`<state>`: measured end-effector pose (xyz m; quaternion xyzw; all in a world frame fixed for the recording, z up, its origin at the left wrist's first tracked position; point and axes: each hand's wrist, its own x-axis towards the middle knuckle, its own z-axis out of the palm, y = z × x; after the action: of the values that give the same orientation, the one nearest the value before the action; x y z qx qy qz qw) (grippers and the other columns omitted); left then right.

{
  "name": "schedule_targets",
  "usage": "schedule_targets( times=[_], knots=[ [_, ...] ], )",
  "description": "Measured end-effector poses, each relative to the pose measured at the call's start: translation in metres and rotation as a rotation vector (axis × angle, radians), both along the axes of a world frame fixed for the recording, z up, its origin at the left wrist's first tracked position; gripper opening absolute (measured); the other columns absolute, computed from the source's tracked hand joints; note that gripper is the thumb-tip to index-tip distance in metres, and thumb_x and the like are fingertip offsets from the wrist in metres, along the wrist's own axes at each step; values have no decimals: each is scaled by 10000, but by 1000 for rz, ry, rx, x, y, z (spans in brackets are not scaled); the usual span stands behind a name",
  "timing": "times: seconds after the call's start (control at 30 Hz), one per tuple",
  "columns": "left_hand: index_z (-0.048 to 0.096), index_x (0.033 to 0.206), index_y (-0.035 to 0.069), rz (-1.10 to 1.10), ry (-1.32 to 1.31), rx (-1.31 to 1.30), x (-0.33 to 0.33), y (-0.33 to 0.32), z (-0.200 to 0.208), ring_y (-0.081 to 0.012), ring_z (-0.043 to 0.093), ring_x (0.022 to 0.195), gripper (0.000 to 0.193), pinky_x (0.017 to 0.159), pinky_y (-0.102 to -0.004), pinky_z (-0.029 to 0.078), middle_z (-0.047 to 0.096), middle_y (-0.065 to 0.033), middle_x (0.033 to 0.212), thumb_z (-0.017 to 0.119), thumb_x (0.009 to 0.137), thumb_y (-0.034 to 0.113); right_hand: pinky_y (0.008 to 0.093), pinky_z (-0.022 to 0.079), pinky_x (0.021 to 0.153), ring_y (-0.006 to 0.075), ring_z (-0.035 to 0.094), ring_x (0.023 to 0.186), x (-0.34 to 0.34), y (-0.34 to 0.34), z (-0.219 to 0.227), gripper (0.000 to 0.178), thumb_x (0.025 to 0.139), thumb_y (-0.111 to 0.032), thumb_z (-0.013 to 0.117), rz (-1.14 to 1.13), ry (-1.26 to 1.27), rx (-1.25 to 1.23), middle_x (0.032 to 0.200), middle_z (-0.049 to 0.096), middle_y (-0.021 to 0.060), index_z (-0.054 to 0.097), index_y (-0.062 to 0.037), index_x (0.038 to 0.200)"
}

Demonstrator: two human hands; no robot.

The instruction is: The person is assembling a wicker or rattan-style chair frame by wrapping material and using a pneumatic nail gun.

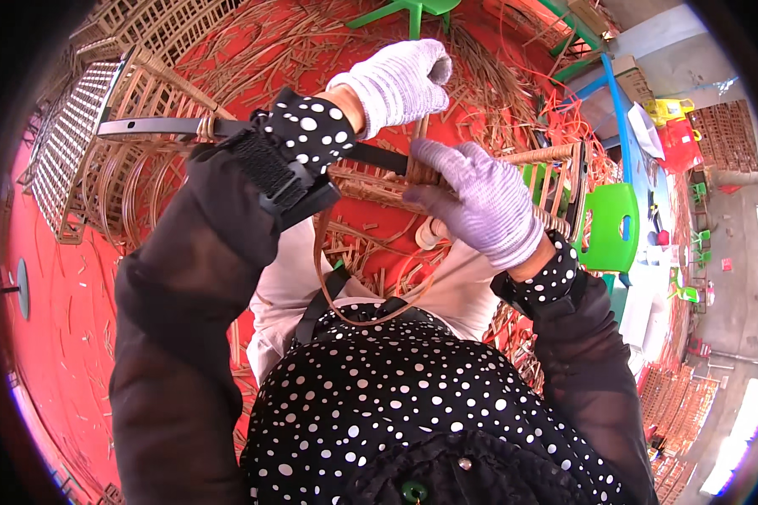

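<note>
My left hand (396, 88), in a pale knitted glove, is closed above a dark flat bar (156, 126) of a woven frame. A short piece of brown strip (421, 126) runs from under that fist down to a brown wrapping (421, 171) around the bar. My right hand (488, 202), gloved alike, has its thumb and fingers on either side of this wrapping. Below, a long brown strip loop (349, 320) hangs across my lap. The left fingertips are turned away, and part of the wrapping is hidden behind the right fingers.
Woven lattice pieces (76, 151) stand at the left. Loose cut strips (303, 59) litter the red floor. A green stool (413, 7) is at the far side, a green chair (608, 227) at the right beside a blue-edged table (619, 118). A white roll (430, 234) lies below the bar.
</note>
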<state>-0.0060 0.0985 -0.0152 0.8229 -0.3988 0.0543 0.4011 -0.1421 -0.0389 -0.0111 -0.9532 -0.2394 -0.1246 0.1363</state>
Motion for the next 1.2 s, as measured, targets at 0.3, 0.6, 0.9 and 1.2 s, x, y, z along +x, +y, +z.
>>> schedule_targets(
  times=[0.3, 0.6, 0.9, 1.2],
  knots=[
    [612, 902, 7, 62, 6, -213, -94, 74, 5, -218, 624, 699, 146, 646, -310, 506, 626, -117, 798, 658, 839, 131, 330, 497, 628, 257, 621, 694, 10, 6, 11, 334, 709, -214, 746, -84, 255, 265, 804, 604, 108, 652, -89, 1004],
    [444, 1288, 54, -60, 1268, -688, -104, 53, -35, -59, 449, 401, 364, 358, -184, 344, 614, -47, 713, 462, 940, 159, 333, 492, 653, 236, 609, 712, 15, 3, 9, 345, 706, -159, 749, 11, 270, 361, 804, 598, 104, 637, -68, 1019],
    [557, 993, 31, 285, 670, -469, -112, 29, -65, -120, 497, 457, 187, 420, -245, 372, 543, -41, 603, 472, 959, 194, 344, 501, 654, 270, 616, 736, 13, 2, 7, 339, 724, -231, 731, 27, 180, 265, 841, 610, 99, 627, -98, 1018],
    [589, 927, -11, 160, 667, -495, -133, 28, -51, -287, 578, 630, 220, 552, -354, 446, 591, -181, 693, 493, 939, 187, 385, 506, 649, 299, 626, 793, 16, -2, 5, 341, 773, -292, 670, 81, 47, 164, 902, 596, 104, 580, -137, 1063]
  ],
)
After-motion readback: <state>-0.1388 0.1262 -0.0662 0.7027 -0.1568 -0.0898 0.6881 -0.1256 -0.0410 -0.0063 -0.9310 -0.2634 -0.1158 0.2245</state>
